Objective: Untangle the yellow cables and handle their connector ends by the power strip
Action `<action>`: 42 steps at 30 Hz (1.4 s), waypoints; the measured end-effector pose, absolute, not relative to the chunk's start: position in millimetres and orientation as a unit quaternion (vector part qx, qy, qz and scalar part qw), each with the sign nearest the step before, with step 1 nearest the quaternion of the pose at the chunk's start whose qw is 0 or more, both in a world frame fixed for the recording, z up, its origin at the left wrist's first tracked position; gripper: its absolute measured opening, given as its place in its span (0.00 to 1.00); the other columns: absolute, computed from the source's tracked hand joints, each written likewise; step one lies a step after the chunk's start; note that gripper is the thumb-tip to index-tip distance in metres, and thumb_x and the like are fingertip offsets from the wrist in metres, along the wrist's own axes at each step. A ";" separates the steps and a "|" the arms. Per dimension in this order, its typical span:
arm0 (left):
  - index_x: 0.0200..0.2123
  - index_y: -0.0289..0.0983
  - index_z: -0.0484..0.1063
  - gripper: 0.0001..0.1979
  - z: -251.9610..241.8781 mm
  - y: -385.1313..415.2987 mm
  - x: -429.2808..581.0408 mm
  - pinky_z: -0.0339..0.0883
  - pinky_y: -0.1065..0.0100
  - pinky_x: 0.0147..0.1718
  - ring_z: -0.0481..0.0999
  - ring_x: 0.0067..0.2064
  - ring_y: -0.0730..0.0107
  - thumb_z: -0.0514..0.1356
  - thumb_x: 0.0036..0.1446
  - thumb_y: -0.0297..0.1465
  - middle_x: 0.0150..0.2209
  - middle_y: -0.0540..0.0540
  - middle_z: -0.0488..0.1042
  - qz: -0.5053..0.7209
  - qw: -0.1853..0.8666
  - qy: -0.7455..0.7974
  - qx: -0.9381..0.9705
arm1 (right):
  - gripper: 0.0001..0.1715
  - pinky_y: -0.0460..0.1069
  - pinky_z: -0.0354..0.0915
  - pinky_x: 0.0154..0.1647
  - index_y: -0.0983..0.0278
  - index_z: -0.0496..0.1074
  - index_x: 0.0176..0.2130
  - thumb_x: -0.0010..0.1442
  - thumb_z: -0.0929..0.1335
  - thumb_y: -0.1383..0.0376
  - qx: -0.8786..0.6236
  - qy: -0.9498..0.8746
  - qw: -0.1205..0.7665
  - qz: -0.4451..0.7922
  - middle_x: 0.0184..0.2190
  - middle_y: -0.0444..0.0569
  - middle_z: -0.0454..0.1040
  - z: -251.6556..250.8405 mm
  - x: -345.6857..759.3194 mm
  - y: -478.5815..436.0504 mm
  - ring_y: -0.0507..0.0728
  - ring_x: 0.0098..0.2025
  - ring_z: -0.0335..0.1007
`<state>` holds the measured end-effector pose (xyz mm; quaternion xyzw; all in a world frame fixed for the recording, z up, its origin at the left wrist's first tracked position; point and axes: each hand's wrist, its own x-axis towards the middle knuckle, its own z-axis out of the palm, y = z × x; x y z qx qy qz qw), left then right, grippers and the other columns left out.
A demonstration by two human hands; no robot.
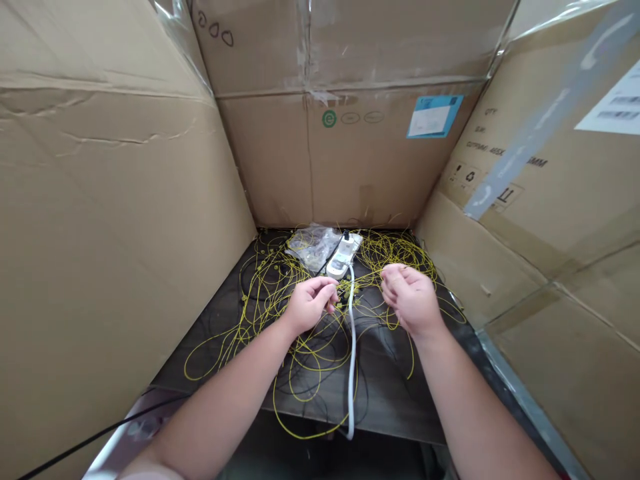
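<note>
My left hand (311, 305) is closed in a pinch near the middle of the dark table, with yellow wire at its fingertips. To the right, my right hand (411, 297) is closed too, also pinching yellow wire. A stretch of yellow wire (367, 275) runs between the two hands. Loose tangled loops of yellow wire (305, 368) spread over the table and hang past its front edge. A denser heap of yellow wire (397, 251) lies behind my right hand. The wire ends inside my fingers are hidden.
A white power strip (344, 257) with a black plug lies behind my hands; its white cable (353, 360) drops over the front edge. Beside it is a crumpled clear plastic bag (313, 245). Cardboard boxes wall the table (387, 407) at the left (115, 200), back (280, 160) and right (565, 220).
</note>
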<state>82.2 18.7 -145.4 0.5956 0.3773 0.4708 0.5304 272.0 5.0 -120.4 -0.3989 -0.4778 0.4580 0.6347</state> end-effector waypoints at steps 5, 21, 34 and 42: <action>0.33 0.33 0.71 0.11 -143.5 18.6 82.4 0.67 0.70 0.27 0.70 0.24 0.74 0.58 0.52 0.36 0.24 0.48 0.71 0.484 0.509 0.379 0.602 | 0.14 0.40 0.40 0.09 0.64 0.59 0.27 0.54 0.67 0.58 -0.306 -0.321 0.729 0.522 0.14 0.33 0.44 -108.4 285.5 7.7 0.43 0.13 0.36; 0.34 0.34 0.71 0.12 -137.2 21.6 76.7 0.66 0.72 0.23 0.73 0.25 0.73 0.58 0.51 0.38 0.31 0.46 0.74 0.502 0.526 0.385 0.568 | 0.15 0.41 0.40 0.12 0.62 0.58 0.28 0.56 0.65 0.56 -0.263 -0.317 0.808 0.421 0.16 0.34 0.43 -90.8 291.7 3.7 0.44 0.14 0.39; 0.33 0.32 0.73 0.12 -134.9 28.2 59.2 0.44 0.78 0.12 0.54 0.14 0.87 0.65 0.44 0.33 0.23 0.47 0.73 0.433 0.621 0.369 0.540 | 0.12 0.42 0.40 0.12 0.62 0.58 0.28 0.58 0.63 0.58 -0.263 -0.319 0.834 0.366 0.16 0.35 0.45 -81.0 298.0 7.4 0.45 0.14 0.39; 0.26 0.32 0.73 0.07 -132.1 25.5 56.8 0.45 0.79 0.14 0.55 0.15 0.87 0.63 0.45 0.31 0.18 0.52 0.68 0.392 0.593 0.378 0.593 | 0.11 0.43 0.38 0.13 0.62 0.59 0.28 0.58 0.63 0.60 -0.263 -0.301 0.835 0.379 0.16 0.36 0.47 -84.2 297.8 9.4 0.45 0.14 0.39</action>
